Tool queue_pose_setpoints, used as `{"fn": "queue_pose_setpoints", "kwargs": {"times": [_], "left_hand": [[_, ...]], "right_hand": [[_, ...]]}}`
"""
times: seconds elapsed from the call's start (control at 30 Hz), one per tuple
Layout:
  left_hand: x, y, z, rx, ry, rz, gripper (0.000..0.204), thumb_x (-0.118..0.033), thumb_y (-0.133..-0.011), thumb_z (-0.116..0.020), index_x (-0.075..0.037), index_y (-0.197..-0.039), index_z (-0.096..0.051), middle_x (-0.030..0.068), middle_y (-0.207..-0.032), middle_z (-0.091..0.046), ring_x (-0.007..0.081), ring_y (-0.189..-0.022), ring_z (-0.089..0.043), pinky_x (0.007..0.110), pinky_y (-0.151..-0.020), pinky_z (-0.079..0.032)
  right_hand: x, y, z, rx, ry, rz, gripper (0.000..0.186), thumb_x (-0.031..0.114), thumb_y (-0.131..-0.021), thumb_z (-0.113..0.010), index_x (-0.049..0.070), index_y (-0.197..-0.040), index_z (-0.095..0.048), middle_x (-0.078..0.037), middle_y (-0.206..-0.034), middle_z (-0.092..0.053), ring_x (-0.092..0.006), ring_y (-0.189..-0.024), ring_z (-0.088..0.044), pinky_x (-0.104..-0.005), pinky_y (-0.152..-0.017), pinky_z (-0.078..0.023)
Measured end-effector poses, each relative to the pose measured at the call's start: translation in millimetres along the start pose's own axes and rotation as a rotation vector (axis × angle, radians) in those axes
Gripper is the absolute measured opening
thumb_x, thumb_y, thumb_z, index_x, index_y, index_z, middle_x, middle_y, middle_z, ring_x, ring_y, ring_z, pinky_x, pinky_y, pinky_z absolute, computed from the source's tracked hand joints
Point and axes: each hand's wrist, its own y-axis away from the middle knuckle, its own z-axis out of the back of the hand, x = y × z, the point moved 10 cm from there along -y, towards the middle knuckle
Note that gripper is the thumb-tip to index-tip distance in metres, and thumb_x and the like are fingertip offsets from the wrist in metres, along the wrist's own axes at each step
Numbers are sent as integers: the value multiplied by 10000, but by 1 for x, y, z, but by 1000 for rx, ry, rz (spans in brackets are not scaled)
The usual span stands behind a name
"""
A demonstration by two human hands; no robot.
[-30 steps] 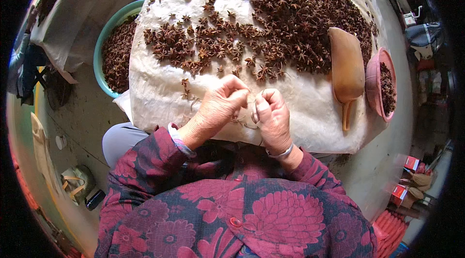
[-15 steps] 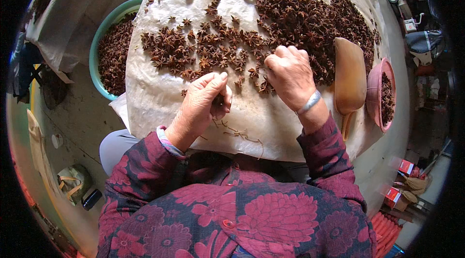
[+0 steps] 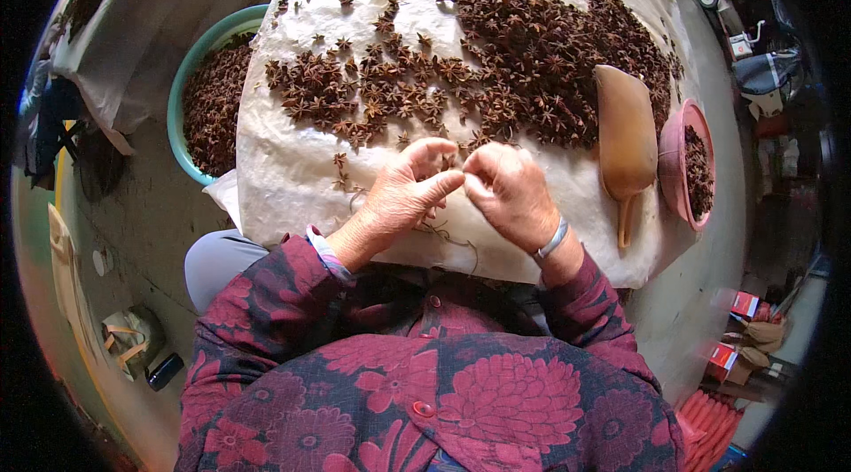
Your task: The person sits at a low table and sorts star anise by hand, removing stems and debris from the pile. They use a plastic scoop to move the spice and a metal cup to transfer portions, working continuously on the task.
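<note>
My left hand [image 3: 412,184] and my right hand [image 3: 501,188] meet over the near part of a white sheet [image 3: 319,188], fingers closed. A small brown piece, apparently star anise [image 3: 448,162], shows at my left fingertips; whatever the right pinch holds is hidden. Just beyond lies a spread of loose star anise [image 3: 381,86], merging into a dense heap [image 3: 541,55] at the right. Thin pale stems [image 3: 452,241] lie below my hands. A tan plastic scoop [image 3: 625,126] rests right of them, handle toward me.
A teal basin [image 3: 179,109] full of brown pieces stands at the left, a pink bowl [image 3: 674,166] at the right. Beyond are a khaki bag [image 3: 128,339], red-and-white boxes [image 3: 727,357] and assorted items [image 3: 758,69] on the floor.
My right hand moved up into the anise half a second ago and has come back down to meet my left hand, which has shifted right and slightly inward.
</note>
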Motion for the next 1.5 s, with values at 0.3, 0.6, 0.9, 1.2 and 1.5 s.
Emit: {"fn": "queue_pose_setpoints", "kwargs": {"times": [0.3,0.6,0.9,1.2,1.5], "left_hand": [[9,3,4,42,334,109,178,-271,-1018,-595,-105,-960,-618,-9,-588,-540,75,-443,-454,231,-394,-308],[0,-15,38,-67,576,79,374,-482,-1064,-462,-138,-1029,-608,47,-721,-629,105,-483,-492,209,-409,-330],[9,-17,22,51,479,115,206,-281,-1029,-594,-115,-908,-602,46,-794,-689,78,-528,-546,209,-419,-351],[15,-2,-17,127,231,170,227,-245,-1019,-644,-94,-1187,-628,24,-779,-646,29,-528,-493,175,-444,-359],[-14,-1,8,182,536,51,139,-234,-1020,-599,-100,-1016,-632,-7,-621,-552,73,-435,-427,228,-383,-299]], "right_hand": [[9,54,3,100,113,-2,128,158,-861,-696,82,-927,-617,-103,-836,-626,-297,-820,-624,-420,-757,-467],[-59,30,57,-130,82,-333,212,214,-958,-672,44,-856,-597,-148,-824,-625,-334,-749,-630,-427,-648,-499],[-86,4,21,-165,318,-426,200,207,-898,-611,67,-758,-591,-147,-782,-662,-343,-739,-668,-462,-640,-522],[19,32,15,-135,337,156,153,112,-780,-699,93,-761,-549,-78,-713,-519,-273,-677,-562,-399,-635,-467],[22,63,0,96,-16,142,151,110,-793,-722,75,-767,-578,-89,-732,-559,-303,-705,-595,-407,-637,-485]]}}
